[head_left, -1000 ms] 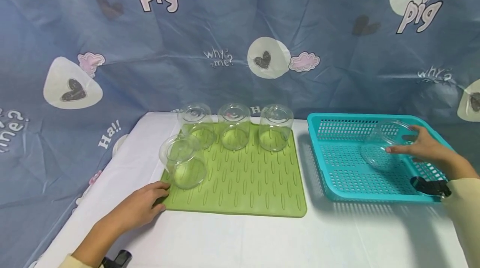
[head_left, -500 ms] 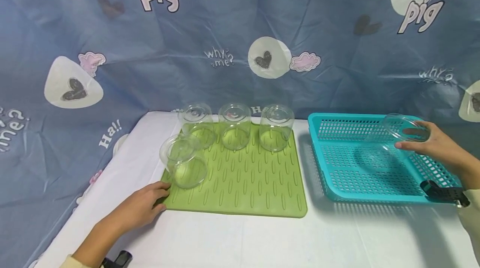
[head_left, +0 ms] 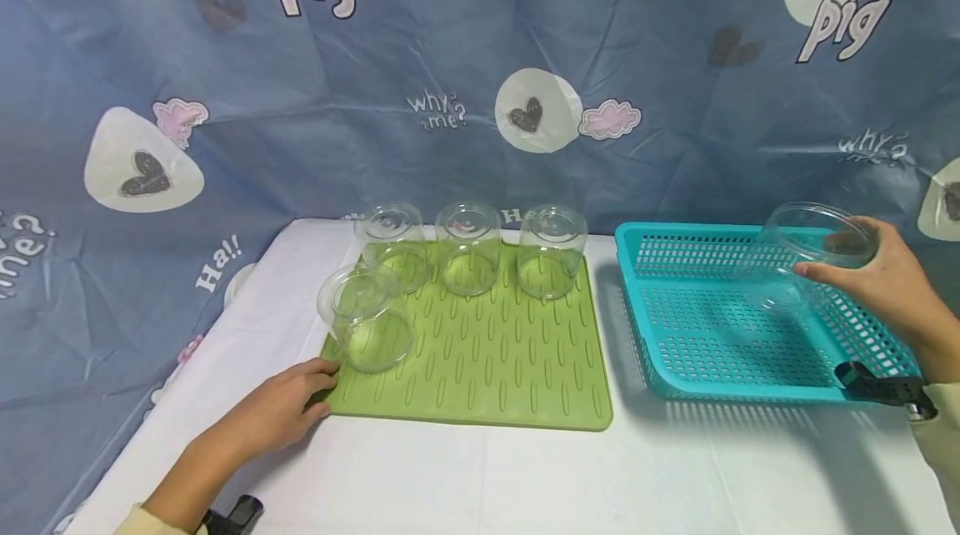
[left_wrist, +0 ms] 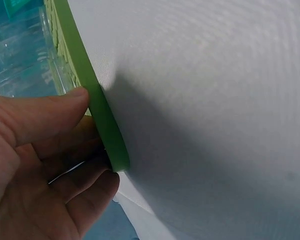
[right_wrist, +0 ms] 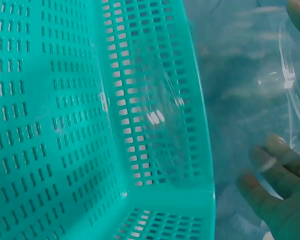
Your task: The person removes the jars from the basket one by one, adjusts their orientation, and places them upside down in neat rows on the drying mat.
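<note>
In the head view, my right hand [head_left: 892, 281] grips a clear cup [head_left: 813, 239] between thumb and fingers, over the right part of the turquoise basket [head_left: 656, 368]. The cup is tilted, and its lower end is hard to make out against the basket. The right wrist view shows the same cup [right_wrist: 267, 80] beside the basket wall. My left hand [head_left: 277, 410] holds the front left corner of the green mat [head_left: 495, 385], thumb on one edge and fingers curled at the other. Near it, a clear cup [head_left: 367, 322] leans slightly in view on the mat.
Three more clear cups, left [head_left: 393, 247], middle [head_left: 468, 252] and right [head_left: 553, 256], stand upside down in a row along the mat's back edge. A white cloth [head_left: 570, 481] covers the table. Behind it hangs a blue printed sheet [head_left: 450, 160].
My right hand has lifted the clear cup up from the basket floor, moving slightly right and tilting it. My left hand and the cups on the mat have stayed in place.
</note>
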### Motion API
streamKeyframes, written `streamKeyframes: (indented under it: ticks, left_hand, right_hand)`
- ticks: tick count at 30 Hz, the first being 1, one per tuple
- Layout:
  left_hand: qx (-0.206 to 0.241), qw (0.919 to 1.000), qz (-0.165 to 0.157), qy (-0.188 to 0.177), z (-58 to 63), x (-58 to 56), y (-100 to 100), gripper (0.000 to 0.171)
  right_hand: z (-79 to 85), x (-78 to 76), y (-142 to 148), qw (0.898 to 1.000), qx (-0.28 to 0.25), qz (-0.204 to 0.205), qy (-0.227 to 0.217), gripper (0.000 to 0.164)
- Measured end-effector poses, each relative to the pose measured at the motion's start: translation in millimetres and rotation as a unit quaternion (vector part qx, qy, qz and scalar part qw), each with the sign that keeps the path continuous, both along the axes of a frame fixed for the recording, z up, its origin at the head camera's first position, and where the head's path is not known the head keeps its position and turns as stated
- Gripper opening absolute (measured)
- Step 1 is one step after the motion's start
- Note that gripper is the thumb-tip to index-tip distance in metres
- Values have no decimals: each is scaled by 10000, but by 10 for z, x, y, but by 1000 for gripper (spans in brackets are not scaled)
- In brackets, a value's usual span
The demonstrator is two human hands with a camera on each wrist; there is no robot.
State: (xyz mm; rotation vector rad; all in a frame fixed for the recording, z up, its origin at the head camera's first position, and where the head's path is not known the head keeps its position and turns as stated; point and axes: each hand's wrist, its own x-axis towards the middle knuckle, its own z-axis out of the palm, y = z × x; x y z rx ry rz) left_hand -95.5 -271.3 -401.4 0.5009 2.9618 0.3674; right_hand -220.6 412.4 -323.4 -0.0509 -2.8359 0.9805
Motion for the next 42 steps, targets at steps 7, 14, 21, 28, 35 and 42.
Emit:
streamKeyframes:
  ticks: [7, 14, 21, 28, 35, 42]
  left_hand:
    - [0, 10000, -29, 16, 26, 10, 4, 32]
    - [0, 10000, -30, -57, 65, -30, 35, 33]
    - [-47, 9999, 10, -150, 65, -49, 85, 32]
    - [-67, 9998, 85, -151, 49, -19, 83, 32]
    - [-97, 9998, 94, -158, 40, -18, 68, 33]
    - [-98, 9998, 102, -144, 32, 1, 63, 33]
  right_hand:
    - [13, 22, -22, 9986, -79, -243, 467, 100]
    - [31, 35, -34, 9951, -141, -583, 788, 94]
    - [95, 8, -135, 9883, 31, -1147, 1002, 93]
    - [136, -3, -221, 9893, 248, -1171, 834, 101]
    - [140, 10, -228, 9928, 362, -896, 711, 105]
    - [174, 3, -281, 9947, 536, -568, 662, 104]
